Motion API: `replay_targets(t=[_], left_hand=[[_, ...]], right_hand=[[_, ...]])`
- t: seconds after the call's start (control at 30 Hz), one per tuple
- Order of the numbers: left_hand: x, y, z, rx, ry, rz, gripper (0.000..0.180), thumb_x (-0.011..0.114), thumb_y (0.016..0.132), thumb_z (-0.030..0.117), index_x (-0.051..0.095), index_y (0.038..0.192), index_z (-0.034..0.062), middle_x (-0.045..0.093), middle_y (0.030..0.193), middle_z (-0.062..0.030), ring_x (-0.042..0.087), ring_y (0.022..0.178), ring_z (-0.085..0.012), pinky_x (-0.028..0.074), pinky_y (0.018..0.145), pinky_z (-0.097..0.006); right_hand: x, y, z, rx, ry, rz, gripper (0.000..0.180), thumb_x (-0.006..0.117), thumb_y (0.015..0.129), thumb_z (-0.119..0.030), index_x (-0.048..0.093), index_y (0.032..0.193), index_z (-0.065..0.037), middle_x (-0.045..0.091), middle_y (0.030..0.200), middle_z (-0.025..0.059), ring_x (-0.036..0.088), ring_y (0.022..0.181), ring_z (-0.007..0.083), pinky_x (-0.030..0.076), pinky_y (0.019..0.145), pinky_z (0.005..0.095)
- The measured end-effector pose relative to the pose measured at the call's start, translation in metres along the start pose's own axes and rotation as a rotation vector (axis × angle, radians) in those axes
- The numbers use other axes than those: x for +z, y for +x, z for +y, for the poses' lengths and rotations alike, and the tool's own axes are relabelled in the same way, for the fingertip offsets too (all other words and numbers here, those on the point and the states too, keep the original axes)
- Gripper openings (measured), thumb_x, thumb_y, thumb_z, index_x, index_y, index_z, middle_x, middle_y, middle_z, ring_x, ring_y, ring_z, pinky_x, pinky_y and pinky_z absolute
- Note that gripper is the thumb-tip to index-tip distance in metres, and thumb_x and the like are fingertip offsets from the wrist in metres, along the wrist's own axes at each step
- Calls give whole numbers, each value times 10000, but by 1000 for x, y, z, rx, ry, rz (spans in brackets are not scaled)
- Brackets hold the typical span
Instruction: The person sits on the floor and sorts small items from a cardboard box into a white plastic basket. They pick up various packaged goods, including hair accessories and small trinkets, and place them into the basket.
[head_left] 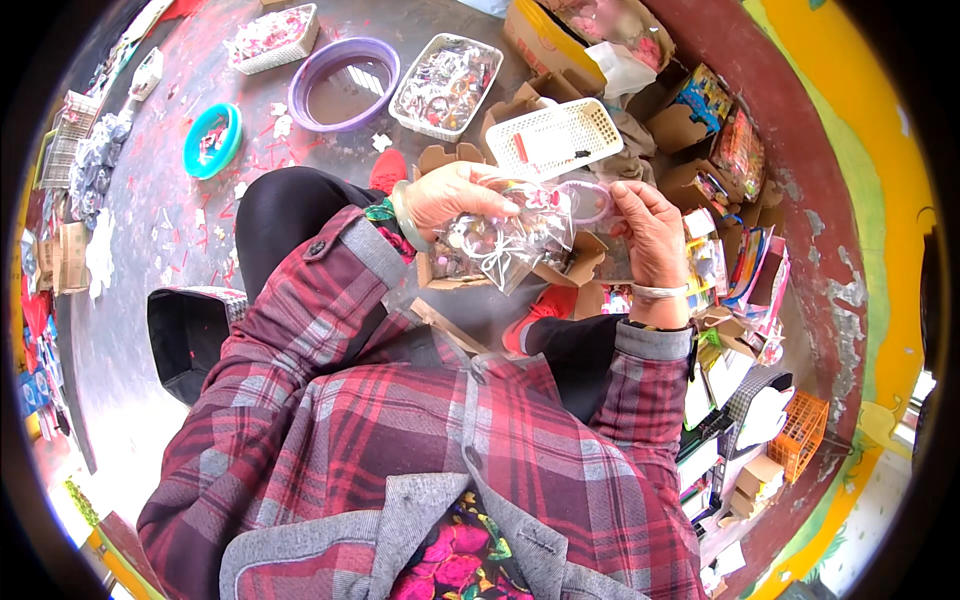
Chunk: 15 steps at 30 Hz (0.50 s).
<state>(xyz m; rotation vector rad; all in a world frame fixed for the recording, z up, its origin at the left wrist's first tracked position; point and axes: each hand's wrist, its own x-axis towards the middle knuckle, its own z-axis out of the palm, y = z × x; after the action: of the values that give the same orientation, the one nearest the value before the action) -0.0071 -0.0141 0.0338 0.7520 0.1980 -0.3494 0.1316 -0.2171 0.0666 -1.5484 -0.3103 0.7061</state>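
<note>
My left hand [447, 203] is closed on a clear plastic bag [510, 262] that has small pink and white pieces showing through it. To its right is a lilac ring [588, 203], and my right hand [652, 232] pinches its right edge between thumb and fingers. Whether part of the ring lies inside clear plastic, I cannot tell. Both hands are raised in front of my chest, above an open cardboard box [585, 262]. Small wrapped pieces show in the box, partly hidden behind the bag.
Ahead stand a white basket [598, 122], a basket of small packets [447, 85], a purple basin [345, 85], and a turquoise basin [212, 140]. A dark bin [180, 345] is at my left. Boxes and an orange crate [800, 436] line the right wall.
</note>
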Motion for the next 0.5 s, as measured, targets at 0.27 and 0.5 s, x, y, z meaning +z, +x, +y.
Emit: replay_targets(t=[0.27, 0.5], left_hand=[[-6, 6, -6, 76, -6, 30, 369, 567, 745, 29, 512, 1101, -49, 604, 969, -109, 598, 803, -130, 479, 709, -250], [-17, 4, -8, 110, 49, 129, 342, 558, 758, 51, 516, 1084, -45, 602, 973, -126, 598, 840, -165, 479, 761, -284]], right_hand=[[7, 8, 20, -219, 73, 88, 103, 589, 814, -108, 614, 835, -11, 574, 669, -11, 469, 544, 36, 363, 495, 160], [13, 9, 21, 32, 80, 49, 145, 619, 788, -109, 600, 874, 5, 587, 669, 32, 536, 555, 70, 416, 478, 173]])
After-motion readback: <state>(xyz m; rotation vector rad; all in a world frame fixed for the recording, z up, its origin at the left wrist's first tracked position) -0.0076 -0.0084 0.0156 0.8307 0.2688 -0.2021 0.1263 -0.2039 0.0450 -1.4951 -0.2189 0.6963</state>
